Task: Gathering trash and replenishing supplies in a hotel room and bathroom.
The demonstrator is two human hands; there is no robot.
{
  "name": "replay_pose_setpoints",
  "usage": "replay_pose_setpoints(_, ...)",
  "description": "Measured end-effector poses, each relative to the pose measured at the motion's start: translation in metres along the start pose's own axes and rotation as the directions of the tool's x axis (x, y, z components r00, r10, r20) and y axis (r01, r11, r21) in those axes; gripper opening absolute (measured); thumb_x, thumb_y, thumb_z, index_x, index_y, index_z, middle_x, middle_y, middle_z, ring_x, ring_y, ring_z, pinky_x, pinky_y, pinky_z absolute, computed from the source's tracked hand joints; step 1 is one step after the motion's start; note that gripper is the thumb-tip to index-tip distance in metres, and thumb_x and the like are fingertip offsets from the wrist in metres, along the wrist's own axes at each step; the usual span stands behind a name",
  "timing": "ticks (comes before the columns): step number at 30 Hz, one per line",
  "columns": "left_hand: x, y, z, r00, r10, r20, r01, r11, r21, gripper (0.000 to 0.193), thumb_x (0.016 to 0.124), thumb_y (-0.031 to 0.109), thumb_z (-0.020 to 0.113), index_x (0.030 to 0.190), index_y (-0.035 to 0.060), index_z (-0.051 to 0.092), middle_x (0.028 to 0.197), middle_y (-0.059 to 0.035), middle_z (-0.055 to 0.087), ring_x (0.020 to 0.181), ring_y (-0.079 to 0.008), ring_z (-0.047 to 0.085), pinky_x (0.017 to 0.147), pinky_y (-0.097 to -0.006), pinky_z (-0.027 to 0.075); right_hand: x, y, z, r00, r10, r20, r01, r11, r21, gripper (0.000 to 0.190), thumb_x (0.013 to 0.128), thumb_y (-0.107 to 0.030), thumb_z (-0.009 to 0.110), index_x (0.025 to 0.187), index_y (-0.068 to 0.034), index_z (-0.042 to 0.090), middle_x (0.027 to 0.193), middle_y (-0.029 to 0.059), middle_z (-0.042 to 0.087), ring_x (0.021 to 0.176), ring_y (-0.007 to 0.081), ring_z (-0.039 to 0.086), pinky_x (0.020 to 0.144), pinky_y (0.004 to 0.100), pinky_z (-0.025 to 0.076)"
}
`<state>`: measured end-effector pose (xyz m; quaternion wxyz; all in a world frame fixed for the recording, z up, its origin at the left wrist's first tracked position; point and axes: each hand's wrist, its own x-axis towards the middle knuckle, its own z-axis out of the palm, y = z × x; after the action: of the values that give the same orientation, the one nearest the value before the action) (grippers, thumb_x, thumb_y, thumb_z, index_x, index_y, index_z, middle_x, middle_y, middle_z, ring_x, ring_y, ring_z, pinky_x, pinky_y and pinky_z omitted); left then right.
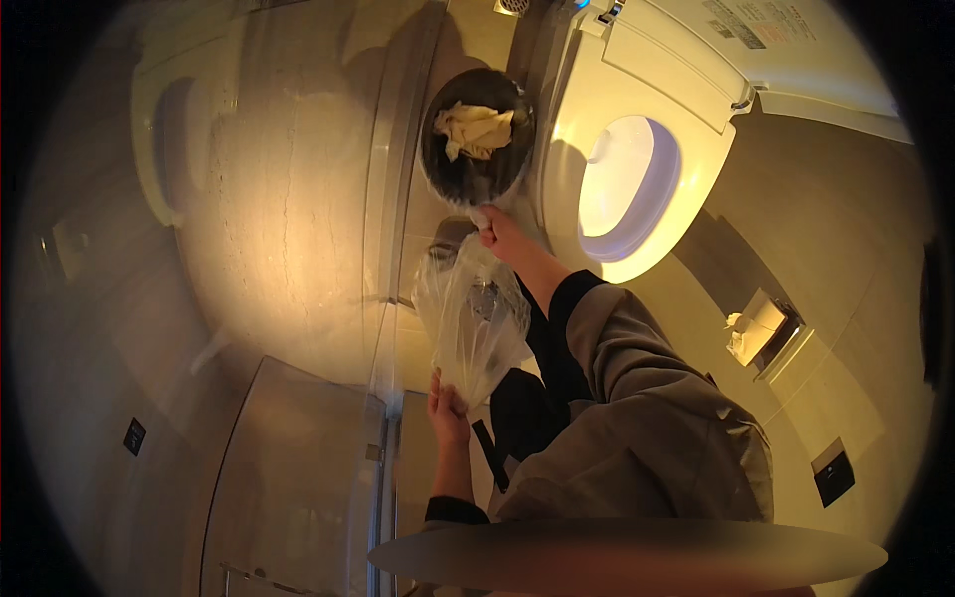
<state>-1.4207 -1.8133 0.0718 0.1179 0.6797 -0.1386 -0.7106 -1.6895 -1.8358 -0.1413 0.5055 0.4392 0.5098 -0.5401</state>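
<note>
My left hand [449, 410] grips the lower end of a translucent plastic bag [466, 336], which hangs bunched in front of my legs. A small dark patch shows through the bag; whether it lies inside or behind is unclear. Farther forward, my right hand [496, 233] is closed on gathered clear plastic at the near rim of a round, dark trash bin [477, 179]. Whether this plastic belongs to the same bag cannot be told. Crumpled pale tissue paper [474, 130] lies in the bin, and clear plastic shows around its rim.
Right of the bin stands a toilet [694, 194] with its lid raised. A glass partition [388, 224] runs along the left. On the right wall are a tissue holder [765, 328] and a dark wall plate [834, 477]. A floor drain [512, 7] lies beyond the bin.
</note>
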Motion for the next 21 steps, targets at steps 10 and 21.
replay_pose_setpoints(10,0.187,0.014,0.074,0.990,-0.002,0.140,-0.072,0.851,0.520,0.047,0.078,0.034,0.058,0.114,0.0074,0.045,0.065,0.0020,0.045,0.045,-0.0038,0.036,0.040,-0.0166,0.028,0.012,0.071,-0.060,0.994,-0.045,0.098,0.091,0.842,-0.531,0.025,0.073,-0.027,0.055,0.064,-0.004,0.051,0.050,0.0051,0.047,0.040,0.0135,0.042,0.036,0.0304,0.031)
replay_pose_setpoints(21,0.273,-0.060,0.131,0.934,0.355,0.035,-0.263,0.618,0.741,0.031,0.072,0.020,0.055,0.086,-0.0075,0.057,0.082,-0.0232,0.059,0.081,-0.0357,0.057,0.071,-0.0391,0.043,0.009,0.101,-0.134,0.960,-0.280,-0.011,0.278,0.957,-0.085,0.025,0.072,-0.017,0.053,0.091,0.001,0.054,0.073,0.0056,0.057,0.066,0.0158,0.053,0.064,0.0266,0.044)
